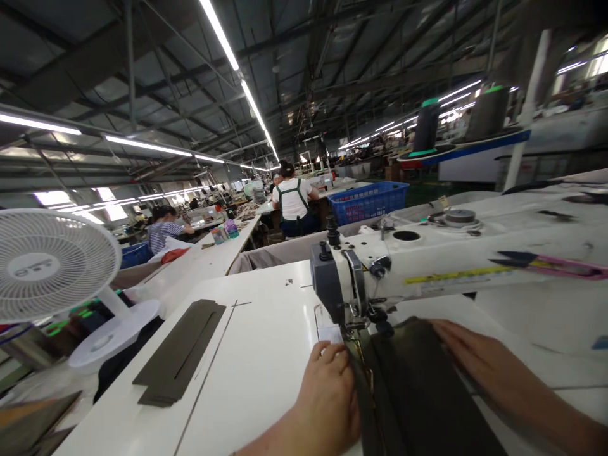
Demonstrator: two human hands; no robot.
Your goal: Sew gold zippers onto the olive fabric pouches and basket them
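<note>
Dark olive fabric [427, 386] lies on the white sewing table, its far end at the needle area of a white sewing machine [351, 285]. A metallic zipper [367, 373] runs along the fabric's left part. My left hand [330, 392] is closed at the fabric's left edge, fingers curled just short of the presser foot, with the edge in its grip. Beyond the machine's needle side, my right hand [475, 354] lies flat with extended fingers along the fabric's right edge. Pink-handled scissors [565, 265] rest on the machine arm.
Stacked olive fabric pieces [183, 354] lie on the table at the left. A white fan [52, 266] stands at the far left. Behind the machine are a blue crate [368, 201] and a seated person [294, 199]. Thread cones [427, 126] stand at upper right.
</note>
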